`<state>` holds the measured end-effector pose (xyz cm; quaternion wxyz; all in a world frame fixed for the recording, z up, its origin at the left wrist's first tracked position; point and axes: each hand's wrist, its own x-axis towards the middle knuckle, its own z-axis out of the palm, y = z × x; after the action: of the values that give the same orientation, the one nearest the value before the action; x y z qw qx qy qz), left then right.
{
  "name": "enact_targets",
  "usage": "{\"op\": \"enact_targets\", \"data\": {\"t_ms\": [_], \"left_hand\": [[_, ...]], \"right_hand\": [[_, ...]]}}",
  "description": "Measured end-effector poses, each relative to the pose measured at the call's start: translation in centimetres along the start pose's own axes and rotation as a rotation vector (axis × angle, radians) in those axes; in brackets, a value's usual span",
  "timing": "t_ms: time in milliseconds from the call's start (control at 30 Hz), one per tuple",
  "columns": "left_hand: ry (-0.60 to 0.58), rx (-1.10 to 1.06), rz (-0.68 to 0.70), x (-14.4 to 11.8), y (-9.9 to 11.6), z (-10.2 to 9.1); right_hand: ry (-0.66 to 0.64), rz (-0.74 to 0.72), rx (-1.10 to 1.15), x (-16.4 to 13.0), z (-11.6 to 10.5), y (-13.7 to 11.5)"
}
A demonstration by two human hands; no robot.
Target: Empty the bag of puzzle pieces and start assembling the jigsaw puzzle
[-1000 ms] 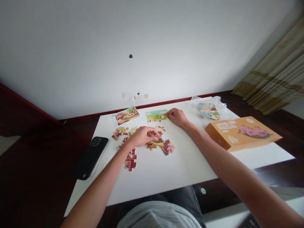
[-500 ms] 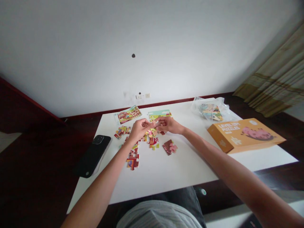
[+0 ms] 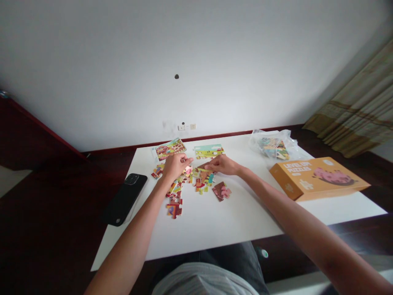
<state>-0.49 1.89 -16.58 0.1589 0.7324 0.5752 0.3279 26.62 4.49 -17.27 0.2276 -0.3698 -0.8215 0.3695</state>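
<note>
Jigsaw puzzle pieces lie in a loose cluster on the white table point(image 3: 227, 221). My left hand point(image 3: 175, 166) hovers over the cluster's left part, thumb and fingers pinched together. Just below its fingertips is a pink puzzle piece point(image 3: 188, 170); whether the fingers hold anything is hard to see. On the right, my right hand point(image 3: 224, 164) has its fingers closed on a brownish puzzle piece point(image 3: 202, 165), partly hidden by them. Beneath it lie joined pieces with red, green and teal point(image 3: 202, 180). A joined brown-and-pink pig section point(image 3: 221, 191) rests nearer me. Joined pieces point(image 3: 175, 207) run toward me at left.
A farm picture sheet point(image 3: 170, 149) and a green-and-blue strip of puzzle point(image 3: 210, 150) lie behind the hands. The black phone point(image 3: 125, 200) sits at the left edge. At right are the orange puzzle box point(image 3: 319, 178) and a clear plastic bag point(image 3: 273, 145) with pieces.
My hands, together at a small piece before, have moved apart, left hand leftward and right hand slightly rightward. The head view has shifted a little.
</note>
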Motion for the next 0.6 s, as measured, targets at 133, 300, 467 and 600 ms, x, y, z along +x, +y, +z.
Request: {"op": "enact_targets", "data": {"t_ms": [133, 300, 467, 600], "left_hand": [[-0.072, 0.076, 0.017, -0.2, 0.0, 0.2], [-0.109, 0.166, 0.045, -0.6, 0.3, 0.5], [-0.124, 0.23, 0.132, -0.7, 0.8, 0.8], [-0.187, 0.192, 0.325, -1.2, 2.1, 1.1]], "right_hand": [[0.044, -0.034, -0.107, 0.1, -1.2, 1.1], [0.295, 0.068, -0.02, 0.3, -3.2, 4.0], [0.17, 0.046, 0.048, 0.3, -2.7, 3.5], [0.183, -0.005, 0.118, 0.5, -2.1, 3.8]]}}
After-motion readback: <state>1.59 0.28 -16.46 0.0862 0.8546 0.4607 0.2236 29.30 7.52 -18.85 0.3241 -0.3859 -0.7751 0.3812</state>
